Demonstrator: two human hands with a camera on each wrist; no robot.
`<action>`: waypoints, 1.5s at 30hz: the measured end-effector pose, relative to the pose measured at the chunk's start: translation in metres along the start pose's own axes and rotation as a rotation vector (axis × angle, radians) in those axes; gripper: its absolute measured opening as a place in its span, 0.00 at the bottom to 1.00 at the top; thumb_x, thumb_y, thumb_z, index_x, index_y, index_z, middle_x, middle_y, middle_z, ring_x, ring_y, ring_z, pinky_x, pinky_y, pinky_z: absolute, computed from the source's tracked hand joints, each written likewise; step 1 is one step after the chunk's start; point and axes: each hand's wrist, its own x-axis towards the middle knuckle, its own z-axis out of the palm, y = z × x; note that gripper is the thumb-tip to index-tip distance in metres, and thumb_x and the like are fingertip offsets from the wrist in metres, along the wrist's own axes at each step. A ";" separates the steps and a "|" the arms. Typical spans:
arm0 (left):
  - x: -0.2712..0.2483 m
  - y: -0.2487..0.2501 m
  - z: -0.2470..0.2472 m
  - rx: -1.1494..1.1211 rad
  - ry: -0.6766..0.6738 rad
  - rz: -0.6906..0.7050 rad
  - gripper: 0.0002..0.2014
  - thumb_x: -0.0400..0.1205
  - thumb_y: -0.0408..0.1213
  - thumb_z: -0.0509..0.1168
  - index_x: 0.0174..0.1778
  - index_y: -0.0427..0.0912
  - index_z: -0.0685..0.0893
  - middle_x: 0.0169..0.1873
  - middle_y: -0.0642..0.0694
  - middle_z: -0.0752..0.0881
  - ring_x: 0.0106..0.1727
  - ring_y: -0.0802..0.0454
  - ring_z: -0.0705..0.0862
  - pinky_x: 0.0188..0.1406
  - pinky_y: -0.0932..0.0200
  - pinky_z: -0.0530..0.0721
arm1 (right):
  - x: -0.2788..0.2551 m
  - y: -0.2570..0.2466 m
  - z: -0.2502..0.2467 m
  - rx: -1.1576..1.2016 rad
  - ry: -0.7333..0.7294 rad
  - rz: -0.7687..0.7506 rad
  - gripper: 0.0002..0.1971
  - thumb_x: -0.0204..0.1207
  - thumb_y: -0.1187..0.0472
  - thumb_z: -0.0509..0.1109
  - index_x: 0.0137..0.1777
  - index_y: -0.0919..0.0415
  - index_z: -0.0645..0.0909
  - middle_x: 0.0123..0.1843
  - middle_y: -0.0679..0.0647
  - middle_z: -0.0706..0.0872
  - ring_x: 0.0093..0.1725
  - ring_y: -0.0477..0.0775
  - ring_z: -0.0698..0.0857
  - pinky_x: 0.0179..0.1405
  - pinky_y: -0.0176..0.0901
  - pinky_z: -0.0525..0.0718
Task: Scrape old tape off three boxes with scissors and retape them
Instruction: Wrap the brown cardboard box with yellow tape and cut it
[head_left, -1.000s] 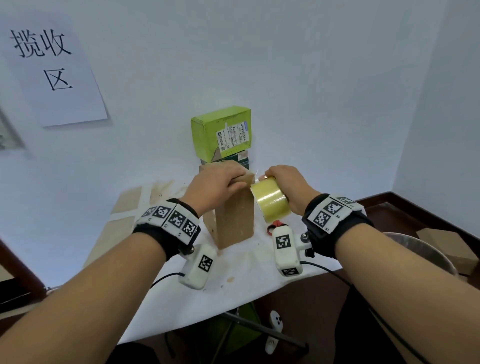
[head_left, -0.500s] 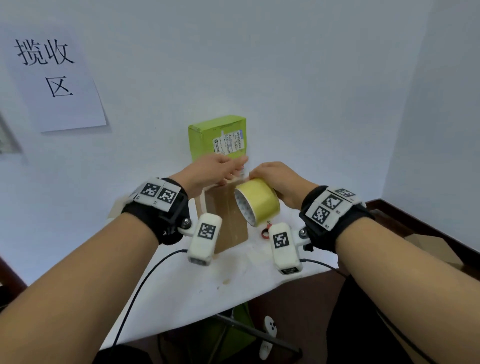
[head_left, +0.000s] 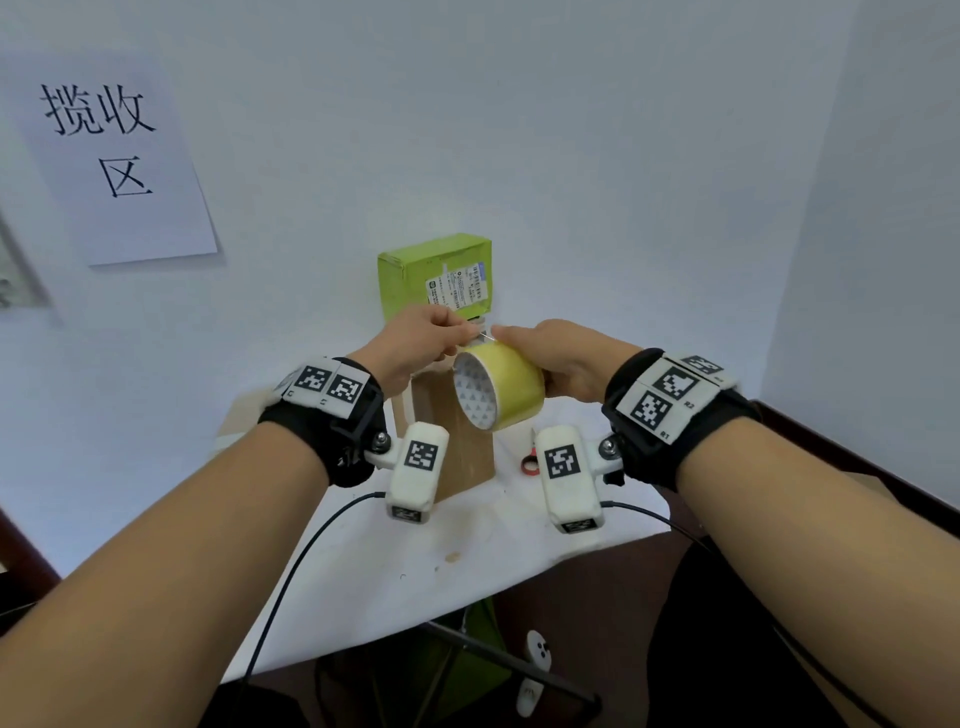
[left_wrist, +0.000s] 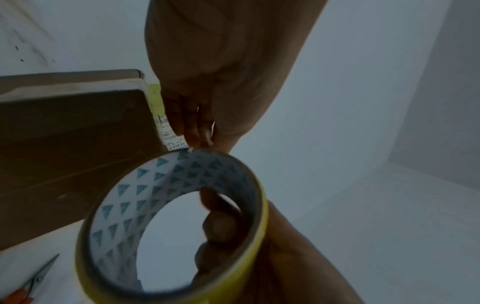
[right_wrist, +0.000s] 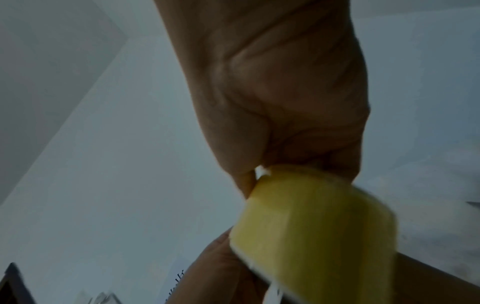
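A: Start at the left. What is there?

B: A white paper sign (head_left: 111, 156) with black characters hangs on the wall. Below it the white table (head_left: 363, 571) runs out from the wall, with a flat strip of cardboard (head_left: 234, 421) lying at its far left edge.

A: And the left hand?

B: The left hand (head_left: 415, 345) reaches in above the brown box (head_left: 457, 452), which stands upright on the table. Its fingertips are brought together at the top rim of the tape roll (head_left: 498, 387). The head view suggests a pinch on the loose tape end, but the end itself is too small to make out.

A: Does the left wrist camera help?

B: Some. It shows those fingertips (left_wrist: 197, 131) touching the roll's upper edge, and it looks straight through the roll's core, printed with small triangles. It also catches the scissors (left_wrist: 39, 275) lying on the table at lower left; from the head only a red handle loop (head_left: 530, 462) peeks out past a wrist camera.

A: The right hand?

B: The right hand (head_left: 566, 358) grips the roll, held in the air in front of the brown box: fingers curl inside the core, as the left wrist view shows. The right wrist view is blurred, giving only the yellow outer face (right_wrist: 311, 226).

A: Anything behind?

B: A green box (head_left: 436, 275) with a shipping label stands against the wall, behind the brown box and partly hidden by both hands.
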 end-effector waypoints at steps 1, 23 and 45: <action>0.000 0.000 0.001 0.003 0.010 0.007 0.08 0.79 0.37 0.71 0.46 0.35 0.85 0.35 0.46 0.82 0.34 0.57 0.76 0.34 0.70 0.78 | -0.002 0.000 0.000 0.022 -0.048 0.003 0.20 0.80 0.47 0.66 0.61 0.64 0.76 0.48 0.55 0.84 0.50 0.55 0.84 0.57 0.49 0.83; 0.031 -0.011 -0.023 0.235 0.154 0.094 0.10 0.81 0.38 0.70 0.34 0.42 0.81 0.29 0.50 0.83 0.32 0.56 0.78 0.39 0.63 0.78 | 0.010 0.002 0.010 0.004 -0.153 0.086 0.23 0.80 0.45 0.67 0.66 0.63 0.76 0.58 0.59 0.86 0.51 0.57 0.85 0.51 0.49 0.85; 0.055 -0.041 -0.014 0.200 0.117 0.082 0.07 0.83 0.38 0.67 0.47 0.37 0.83 0.34 0.48 0.82 0.28 0.55 0.76 0.29 0.61 0.77 | 0.022 -0.005 0.009 -0.119 -0.085 0.055 0.15 0.83 0.49 0.60 0.58 0.60 0.74 0.42 0.55 0.82 0.38 0.52 0.82 0.34 0.42 0.82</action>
